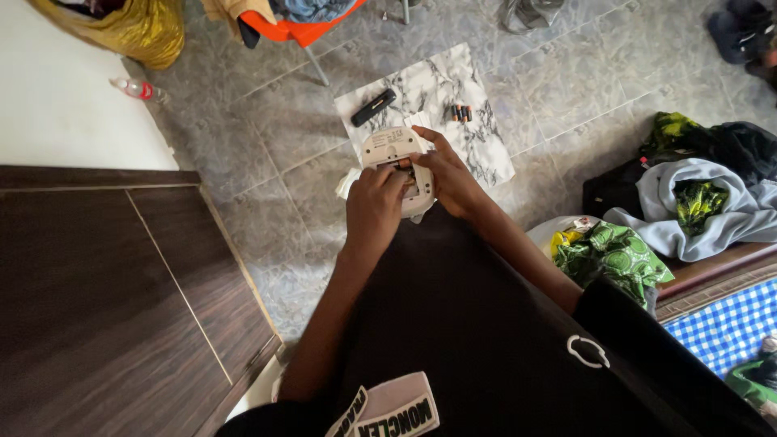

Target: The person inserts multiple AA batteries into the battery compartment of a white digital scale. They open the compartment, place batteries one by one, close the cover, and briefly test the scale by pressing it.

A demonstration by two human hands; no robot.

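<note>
Left hand (374, 212): curled over the near end of a white device (394, 154), fingers pressing at its open battery bay.
Right hand (450, 180): clasps the device's right edge, forefinger stretched along its top.
White device: held back side up above the lap, over the grey tiled floor (267, 154); a battery (402, 163) sits in the bay.
Marbled sheet (477, 137): on the floor just beyond the hands.
Loose batteries (461, 113): clustered on the sheet.
Black remote (373, 108): lies slantwise at the sheet's left edge.
</note>
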